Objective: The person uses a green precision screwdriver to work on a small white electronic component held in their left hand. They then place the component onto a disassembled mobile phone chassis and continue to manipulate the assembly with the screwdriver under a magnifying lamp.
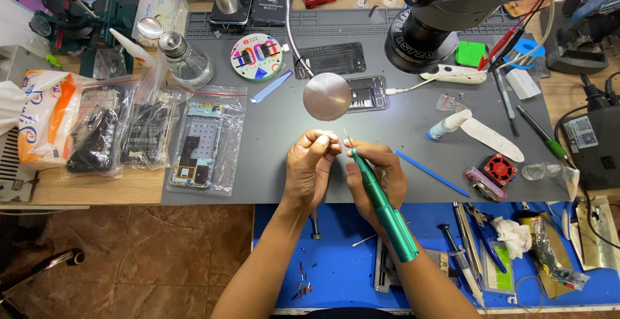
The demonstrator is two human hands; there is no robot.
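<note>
My right hand [381, 180] grips a green pen-shaped electric screwdriver [385, 208], its thin bit pointing up and away from me. My left hand [311, 164] is closed just left of the bit, its fingertips pinched on something small and pale that I cannot make out. Both hands hover over the near edge of a grey work mat [271, 138]. Beyond them lies an opened phone [365, 93] with its insides showing, partly behind a round metal disc [327, 96] on a gooseneck.
A microscope head [426, 28] hangs over the mat's far right. Bagged phone parts [203, 141] lie at the left, a glass bottle [187, 61] behind them. A blue pry stick [433, 174], red fan [499, 168] and tweezers lie right; a blue mat [336, 254] with tools sits near me.
</note>
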